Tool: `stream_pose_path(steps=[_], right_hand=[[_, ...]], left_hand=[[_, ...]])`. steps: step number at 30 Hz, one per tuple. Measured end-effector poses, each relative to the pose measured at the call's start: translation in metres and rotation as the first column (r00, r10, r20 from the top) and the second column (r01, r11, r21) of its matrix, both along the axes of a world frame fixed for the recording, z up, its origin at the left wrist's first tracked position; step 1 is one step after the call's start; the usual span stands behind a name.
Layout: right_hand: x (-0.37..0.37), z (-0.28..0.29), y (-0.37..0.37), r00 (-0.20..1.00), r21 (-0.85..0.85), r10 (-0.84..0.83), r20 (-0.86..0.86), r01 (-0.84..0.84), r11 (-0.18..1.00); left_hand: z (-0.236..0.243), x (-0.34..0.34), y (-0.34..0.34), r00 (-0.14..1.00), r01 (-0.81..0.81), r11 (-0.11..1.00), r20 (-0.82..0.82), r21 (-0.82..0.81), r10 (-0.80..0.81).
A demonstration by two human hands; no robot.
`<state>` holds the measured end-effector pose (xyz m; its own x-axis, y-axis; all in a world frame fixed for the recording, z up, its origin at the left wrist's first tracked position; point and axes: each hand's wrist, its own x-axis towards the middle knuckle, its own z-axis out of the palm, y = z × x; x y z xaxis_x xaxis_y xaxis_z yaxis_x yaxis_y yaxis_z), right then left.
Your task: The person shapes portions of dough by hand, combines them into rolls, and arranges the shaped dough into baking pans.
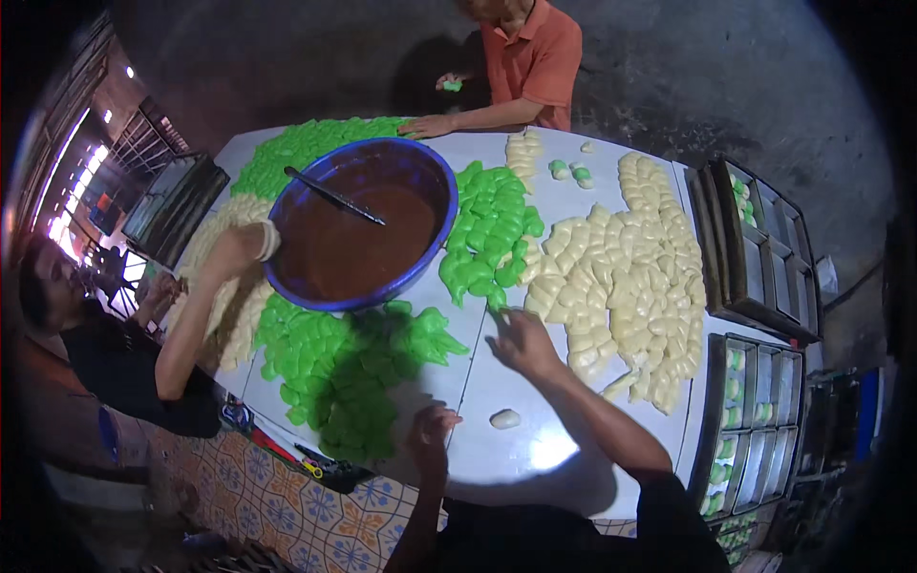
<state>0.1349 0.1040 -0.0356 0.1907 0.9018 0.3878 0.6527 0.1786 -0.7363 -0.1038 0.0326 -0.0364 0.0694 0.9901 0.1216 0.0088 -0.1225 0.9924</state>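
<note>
My right hand [523, 342] reaches over the white table [492, 382], its fingers apart. Its fingertips are at the lower tip of a pile of green dough pieces [489, 224]; whether they touch cannot be made out. My left hand [434, 425] hovers by the near table edge with its fingers loosely bent and nothing visible in them. A single pale dough piece [504, 418] lies between my hands, closer to the left one. Right of my right hand spreads a large bed of cream dough pieces [621, 277]. More green dough pieces [334, 372] lie to the left, partly in shadow.
A blue basin [442, 239] of brown filling holds a dark-handled utensil [330, 196]. A co-worker in an orange shirt [535, 62] stands across; another person's arm [205, 296] reaches in from the left. Divided metal trays [764, 248] stand at right, some holding green-and-white pieces.
</note>
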Motion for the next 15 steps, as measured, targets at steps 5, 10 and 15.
stream_pose_path(steps=[5,10,15], right_hand=[[0.005,-0.050,0.057,0.952,0.037,-0.254,0.172,0.251,0.967],[-0.012,-0.015,-0.026,0.867,-0.169,-0.031,-0.496,-0.061,0.984],[0.009,-0.003,-0.127,0.624,-0.250,-0.173,-0.762,-0.037,0.967]], left_hand=[[0.004,0.035,0.005,0.981,0.175,0.979,0.102,-0.101,-0.165],[0.002,0.025,0.004,0.969,0.219,0.946,0.171,-0.240,-0.181],[0.035,0.052,0.010,0.827,0.441,0.870,-0.476,0.218,-0.300]])
